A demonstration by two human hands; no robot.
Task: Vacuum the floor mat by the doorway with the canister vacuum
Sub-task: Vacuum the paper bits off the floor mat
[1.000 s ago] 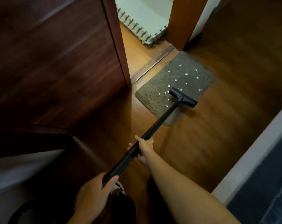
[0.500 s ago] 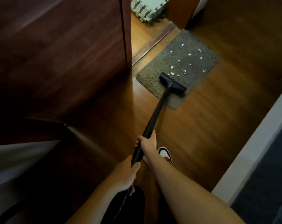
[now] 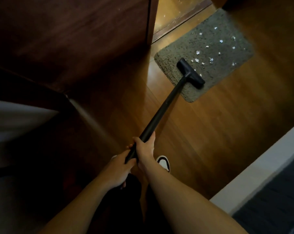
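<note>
A grey floor mat [image 3: 215, 48] lies on the wooden floor by the doorway, with several white scraps [image 3: 197, 52] scattered over it. The black vacuum nozzle [image 3: 191, 73] rests on the mat's near part, just short of the scraps. Its long black wand [image 3: 161, 110] runs back towards me. My right hand [image 3: 145, 148] grips the wand from the right. Directly behind it, my left hand [image 3: 119, 169] grips the wand's lower end. The canister itself is hidden in the dark at the lower left.
A dark wooden door [image 3: 75, 36] stands open on the left, its edge beside the mat. The door sill [image 3: 180, 19] crosses at the top. A white ledge [image 3: 261, 173] with dark covering runs along the right. My shoe [image 3: 164, 163] shows below my hands.
The nozzle has been drawn back over the mat's near part, which now shows fewer scraps. My left hand has slid up the wand to just behind my right hand. The view has tilted down.
</note>
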